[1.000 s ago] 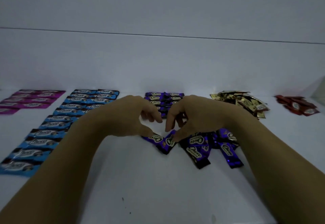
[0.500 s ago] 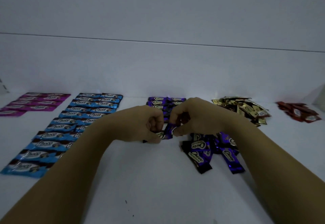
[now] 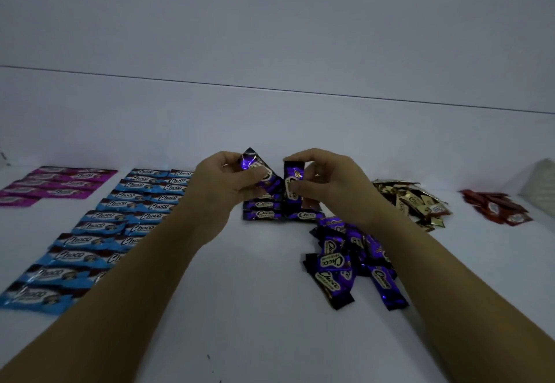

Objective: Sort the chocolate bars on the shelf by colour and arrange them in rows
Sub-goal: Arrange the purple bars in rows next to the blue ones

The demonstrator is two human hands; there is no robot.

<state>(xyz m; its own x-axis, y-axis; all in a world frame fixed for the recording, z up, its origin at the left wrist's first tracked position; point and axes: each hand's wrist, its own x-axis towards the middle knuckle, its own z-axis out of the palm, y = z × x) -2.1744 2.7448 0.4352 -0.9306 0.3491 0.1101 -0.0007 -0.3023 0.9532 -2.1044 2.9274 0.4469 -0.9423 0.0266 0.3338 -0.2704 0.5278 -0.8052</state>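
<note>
Left hand [image 3: 228, 184] gripping purple bar [image 3: 260, 172], right hand [image 3: 330, 181] another

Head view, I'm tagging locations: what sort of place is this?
Likely a shop or stockroom shelf, not certain: a plain white shelf with a back wall, blue chocolate bars laid in rows, and a purple pile.

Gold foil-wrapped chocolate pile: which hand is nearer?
Right. The right hand, pinching a purple-wrapped chocolate bar, hovers just left of the gold foil-wrapped chocolate pile; the left hand, gripping a second purple-wrapped bar, sits farther left, beyond the right hand.
</note>
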